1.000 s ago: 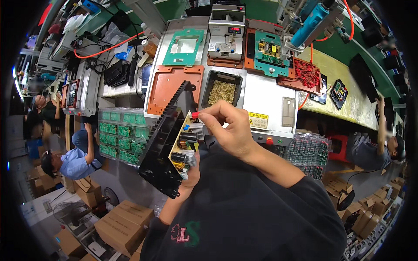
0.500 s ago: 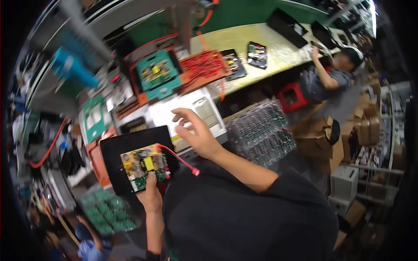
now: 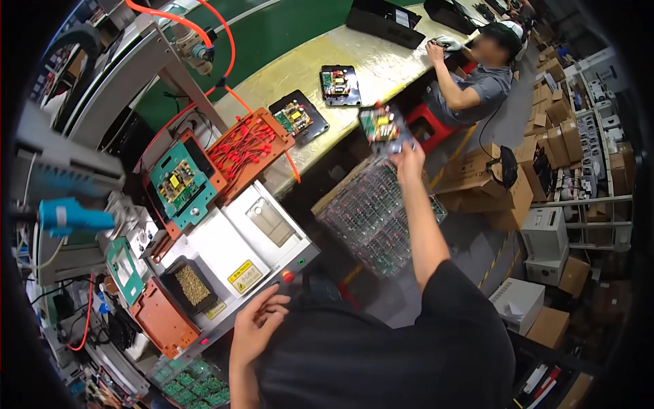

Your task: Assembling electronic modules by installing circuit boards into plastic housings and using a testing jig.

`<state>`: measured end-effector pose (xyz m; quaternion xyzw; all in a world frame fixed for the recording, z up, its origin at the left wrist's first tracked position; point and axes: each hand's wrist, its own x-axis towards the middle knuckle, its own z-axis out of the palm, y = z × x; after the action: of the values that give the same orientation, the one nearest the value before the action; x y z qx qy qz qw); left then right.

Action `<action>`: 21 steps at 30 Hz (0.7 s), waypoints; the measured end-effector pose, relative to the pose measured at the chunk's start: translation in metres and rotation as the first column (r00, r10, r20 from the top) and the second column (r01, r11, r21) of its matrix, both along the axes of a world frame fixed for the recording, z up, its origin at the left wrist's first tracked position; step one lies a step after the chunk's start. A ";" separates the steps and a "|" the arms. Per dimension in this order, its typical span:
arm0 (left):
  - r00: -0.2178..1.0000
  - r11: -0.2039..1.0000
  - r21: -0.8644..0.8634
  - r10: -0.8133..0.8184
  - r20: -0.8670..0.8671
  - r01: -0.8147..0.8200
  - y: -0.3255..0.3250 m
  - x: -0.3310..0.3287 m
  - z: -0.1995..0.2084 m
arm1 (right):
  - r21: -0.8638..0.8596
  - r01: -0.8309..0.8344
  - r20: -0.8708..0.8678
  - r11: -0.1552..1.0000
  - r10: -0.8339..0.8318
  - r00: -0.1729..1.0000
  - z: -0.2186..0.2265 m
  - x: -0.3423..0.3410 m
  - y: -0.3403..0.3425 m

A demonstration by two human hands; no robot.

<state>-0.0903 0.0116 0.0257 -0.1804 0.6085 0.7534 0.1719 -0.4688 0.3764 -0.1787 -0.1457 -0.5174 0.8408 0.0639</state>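
My right hand (image 3: 409, 163) is stretched out to the right and grips the near edge of a black plate. A circuit board (image 3: 383, 127) with yellow and red parts lies on that plate, slightly blurred. Near the front edge of the white machine, my left hand (image 3: 259, 324) is empty, its fingers loosely bent and apart. On the yellow-covered bench beyond are two more black plates with circuit boards, one nearer (image 3: 296, 118) and one farther (image 3: 336, 83). A circuit board (image 3: 176, 181) sits in a green fixture (image 3: 194, 213) on the machine.
An orange tray (image 3: 285, 140) of red-tipped wires stands beside the fixture. A black tray (image 3: 184, 262) holds small brass-coloured pieces. Wrapped circuit boards (image 3: 375, 218) are stacked below my right arm. A co-worker (image 3: 470, 82) sits at the bench, right. Cartons (image 3: 511, 201) stand on the floor.
The plate with its circuit board has passed from my left hand to my right and moved far to the right, over the bench's edge. My left hand has let go. The view has turned.
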 end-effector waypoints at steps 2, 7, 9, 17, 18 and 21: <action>0.999 1.000 -0.012 0.029 -0.016 -0.029 -0.007 0.000 0.003 | -0.005 -0.066 -0.041 0.998 0.065 0.997 0.010 -0.074 0.008; 0.946 0.939 -0.115 0.318 -0.061 -0.323 -0.031 0.056 0.023 | 0.435 -0.079 0.180 0.897 0.000 0.984 0.025 -0.129 -0.048; 0.919 0.912 -0.122 0.379 -0.107 -0.390 -0.049 0.071 0.030 | 0.037 -0.310 -0.027 0.950 0.311 0.950 -0.018 -0.116 0.011; 0.407 0.151 -0.492 0.784 -0.469 -0.857 -0.215 0.227 -0.013 | 0.404 -0.294 0.526 0.866 0.043 0.850 -0.138 0.070 0.004; 0.351 0.041 -0.524 0.787 -0.507 -0.851 -0.245 0.261 -0.038 | 0.303 -0.213 0.445 0.929 0.060 0.893 -0.147 0.096 0.005; 0.406 -0.177 -0.744 0.746 -0.529 -0.644 -0.333 0.329 -0.084 | 0.530 -0.293 0.475 0.796 0.008 0.880 -0.115 0.174 -0.031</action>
<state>0.2386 -0.3214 -0.0585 -0.5743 0.6915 0.2373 -0.3684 -0.2951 0.3453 -0.2939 -0.2662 -0.7620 0.5843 -0.0847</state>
